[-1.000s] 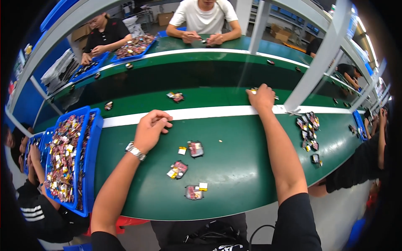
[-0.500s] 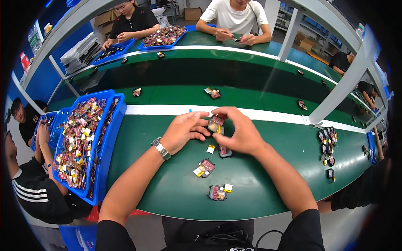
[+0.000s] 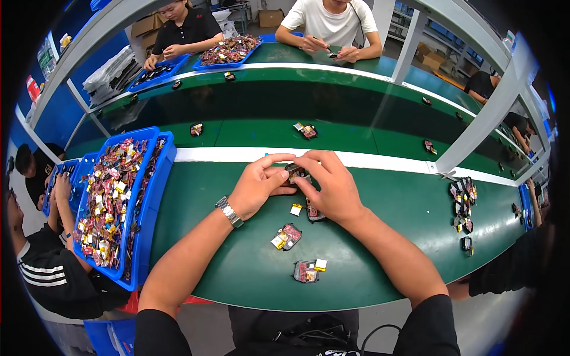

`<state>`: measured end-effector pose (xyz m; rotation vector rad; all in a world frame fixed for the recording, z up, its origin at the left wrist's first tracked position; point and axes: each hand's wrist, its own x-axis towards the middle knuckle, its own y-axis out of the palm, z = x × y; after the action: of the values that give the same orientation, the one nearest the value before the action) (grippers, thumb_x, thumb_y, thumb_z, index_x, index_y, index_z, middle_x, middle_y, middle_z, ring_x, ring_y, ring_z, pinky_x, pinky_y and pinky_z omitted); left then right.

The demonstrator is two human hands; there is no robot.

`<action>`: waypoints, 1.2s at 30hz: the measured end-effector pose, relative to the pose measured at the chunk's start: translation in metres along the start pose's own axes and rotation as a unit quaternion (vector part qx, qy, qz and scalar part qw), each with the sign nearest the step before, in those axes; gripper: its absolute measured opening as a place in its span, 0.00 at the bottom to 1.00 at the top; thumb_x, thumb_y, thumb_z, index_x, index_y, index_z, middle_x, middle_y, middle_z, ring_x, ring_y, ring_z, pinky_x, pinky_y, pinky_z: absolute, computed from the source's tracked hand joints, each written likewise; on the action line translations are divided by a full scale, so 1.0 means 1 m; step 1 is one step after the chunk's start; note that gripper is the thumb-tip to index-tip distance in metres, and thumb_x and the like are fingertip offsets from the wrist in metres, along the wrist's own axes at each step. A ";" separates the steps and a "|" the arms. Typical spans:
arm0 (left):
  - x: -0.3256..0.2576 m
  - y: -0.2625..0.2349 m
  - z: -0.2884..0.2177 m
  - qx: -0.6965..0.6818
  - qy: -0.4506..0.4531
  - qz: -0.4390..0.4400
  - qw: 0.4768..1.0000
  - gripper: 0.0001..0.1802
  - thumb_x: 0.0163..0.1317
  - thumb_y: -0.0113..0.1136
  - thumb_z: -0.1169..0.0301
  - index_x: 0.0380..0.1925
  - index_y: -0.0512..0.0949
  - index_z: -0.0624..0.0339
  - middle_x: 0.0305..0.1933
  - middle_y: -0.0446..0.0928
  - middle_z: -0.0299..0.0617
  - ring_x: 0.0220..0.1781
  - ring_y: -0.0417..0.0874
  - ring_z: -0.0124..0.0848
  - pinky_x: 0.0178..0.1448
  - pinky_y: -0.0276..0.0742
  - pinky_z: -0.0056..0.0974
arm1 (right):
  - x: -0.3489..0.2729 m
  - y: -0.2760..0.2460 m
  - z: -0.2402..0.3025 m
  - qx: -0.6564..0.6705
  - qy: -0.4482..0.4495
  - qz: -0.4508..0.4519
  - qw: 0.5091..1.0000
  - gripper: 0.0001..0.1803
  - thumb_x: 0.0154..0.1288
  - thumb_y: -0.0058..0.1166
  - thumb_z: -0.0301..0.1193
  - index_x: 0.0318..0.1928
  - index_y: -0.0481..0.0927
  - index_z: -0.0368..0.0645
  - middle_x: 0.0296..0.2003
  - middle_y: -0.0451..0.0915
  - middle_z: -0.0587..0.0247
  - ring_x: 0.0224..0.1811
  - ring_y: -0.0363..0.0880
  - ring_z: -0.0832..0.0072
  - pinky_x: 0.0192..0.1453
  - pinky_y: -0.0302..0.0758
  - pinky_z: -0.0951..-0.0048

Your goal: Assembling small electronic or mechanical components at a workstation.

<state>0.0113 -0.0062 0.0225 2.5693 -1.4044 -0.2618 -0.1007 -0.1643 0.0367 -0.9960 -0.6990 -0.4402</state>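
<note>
Both hands meet over the green desk [image 3: 380, 261]: left hand [image 3: 258, 187] and right hand [image 3: 332, 187] pinch one small dark part [image 3: 295, 173] between their fingers, apparently mid-assembly. Next calls for a steady grip while setting it beside the three finished pieces [image 3: 286, 237] lying nearer.

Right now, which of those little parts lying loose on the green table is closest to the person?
The small part nearest the table's front edge; the other loose ones lie farther back.

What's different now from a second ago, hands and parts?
The right hand came back from the white stripe and the left hand moved in; both now pinch one small dark part between the fingers. The three parts lying on the green belt and the blue bin stayed put.
</note>
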 end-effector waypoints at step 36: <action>-0.001 -0.003 0.004 -0.014 0.019 0.034 0.999 0.18 0.69 0.51 0.78 0.58 0.68 0.63 0.57 0.75 0.46 0.57 0.80 0.32 0.60 0.81 0.39 | -0.010 0.008 -0.003 0.119 0.113 0.028 0.986 0.06 0.58 0.62 0.27 0.37 0.86 0.42 0.48 0.78 0.63 0.54 0.73 0.63 0.56 0.73 0.64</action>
<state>0.0124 -0.0041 0.0175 2.4852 -1.4612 -0.2197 -0.1019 -0.1627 0.0240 -0.7252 -0.5048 -0.4016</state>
